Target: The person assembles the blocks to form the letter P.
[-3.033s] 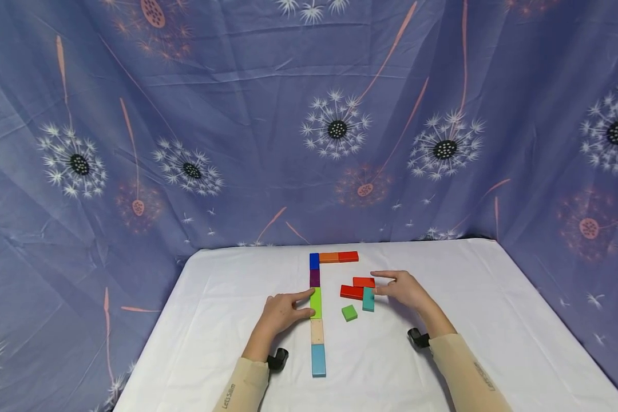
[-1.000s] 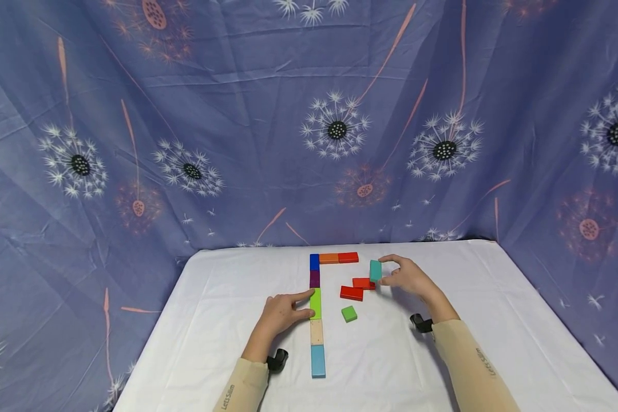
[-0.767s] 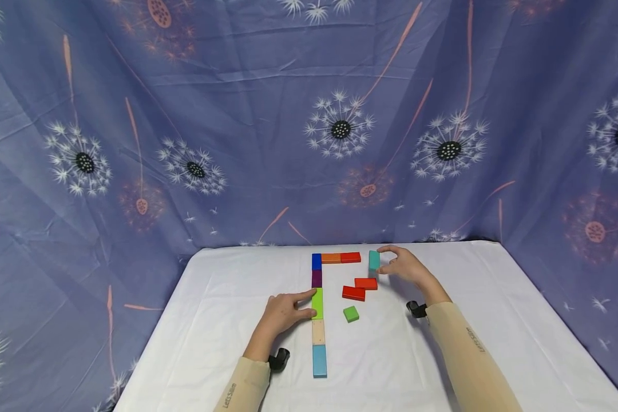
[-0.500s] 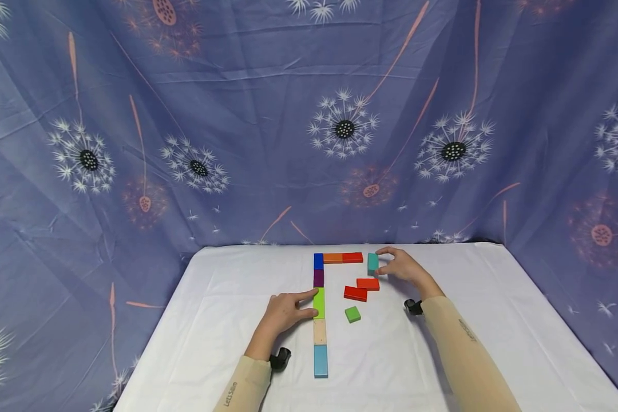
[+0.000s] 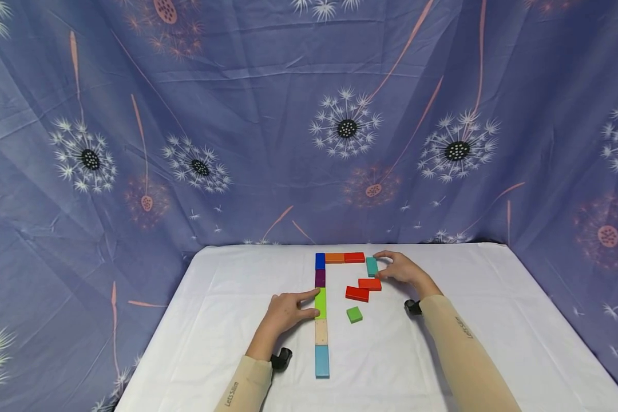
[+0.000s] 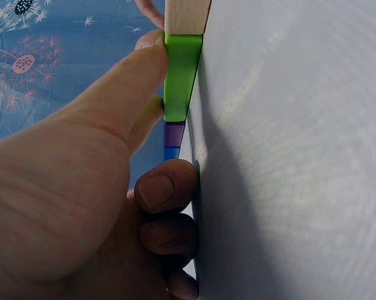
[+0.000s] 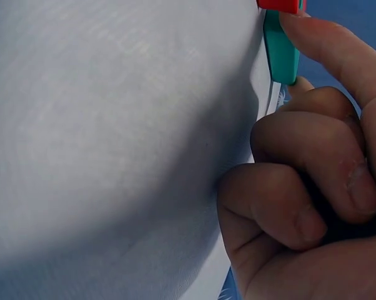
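Now, right hand (image 5: 404, 268) pinches teal block (image 5: 371, 267) farther back; left hand (image 5: 284, 311) pinches lime block (image 5: 321, 303).

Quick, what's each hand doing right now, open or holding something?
Left hand: touching lime block; can't tell if gripping.
Right hand: holding teal block.
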The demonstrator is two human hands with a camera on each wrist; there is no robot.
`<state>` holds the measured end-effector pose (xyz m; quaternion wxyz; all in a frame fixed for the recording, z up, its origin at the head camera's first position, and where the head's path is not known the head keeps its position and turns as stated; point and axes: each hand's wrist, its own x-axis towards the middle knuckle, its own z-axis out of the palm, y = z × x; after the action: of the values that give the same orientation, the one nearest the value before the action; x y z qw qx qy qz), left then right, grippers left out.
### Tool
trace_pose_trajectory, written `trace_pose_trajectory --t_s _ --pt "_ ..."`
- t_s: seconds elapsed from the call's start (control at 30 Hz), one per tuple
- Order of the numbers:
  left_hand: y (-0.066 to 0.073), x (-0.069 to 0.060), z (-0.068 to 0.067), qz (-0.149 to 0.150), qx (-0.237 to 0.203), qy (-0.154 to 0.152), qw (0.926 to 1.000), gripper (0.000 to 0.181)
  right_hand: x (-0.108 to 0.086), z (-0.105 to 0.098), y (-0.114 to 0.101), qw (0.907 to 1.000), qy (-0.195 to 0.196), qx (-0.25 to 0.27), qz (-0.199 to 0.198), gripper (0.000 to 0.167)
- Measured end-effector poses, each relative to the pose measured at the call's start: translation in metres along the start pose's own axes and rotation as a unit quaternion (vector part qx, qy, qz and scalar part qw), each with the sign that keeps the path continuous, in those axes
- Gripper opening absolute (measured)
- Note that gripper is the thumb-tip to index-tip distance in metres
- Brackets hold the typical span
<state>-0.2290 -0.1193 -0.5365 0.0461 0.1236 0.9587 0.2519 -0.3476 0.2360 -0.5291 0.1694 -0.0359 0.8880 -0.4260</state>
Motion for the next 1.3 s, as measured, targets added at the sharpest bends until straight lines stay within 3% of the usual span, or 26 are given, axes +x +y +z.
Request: trace_pose_trajectory --t_s 0.37,0.63,0.8,1.0,1.3 --pt "0.0 0.0 0.0 0.007 0.007 0.003 0.9999 0.062 0.0 0.002 0.0 0.9994 -0.008 0.031 0.011 0.07" --pt "0.0 0.0 0.002 0.005 0.002 0.001 1.0 0.063 -0.009 -0.002 -0.001 1.0 0.0 0.005 -0.004 0.076" --pt "-0.002 0.0 0.0 0.003 0.005 0.002 1.0 0.063 -0.026 -0.002 -0.007 0.9992 0.006 0.007 -0.039 0.07" --pt "-0.002 -0.001 -0.001 -0.001 0.004 -0.001 1.0 0.063 -0.054 0.007 -0.015 0.9971 0.004 0.047 -0.06 0.067" --pt "0.0 -0.001 -0.002 -0.004 0.001 -0.005 1.0 0.063 -0.089 0.039 -0.015 0.991 -0.058 0.076 -0.094 0.063"
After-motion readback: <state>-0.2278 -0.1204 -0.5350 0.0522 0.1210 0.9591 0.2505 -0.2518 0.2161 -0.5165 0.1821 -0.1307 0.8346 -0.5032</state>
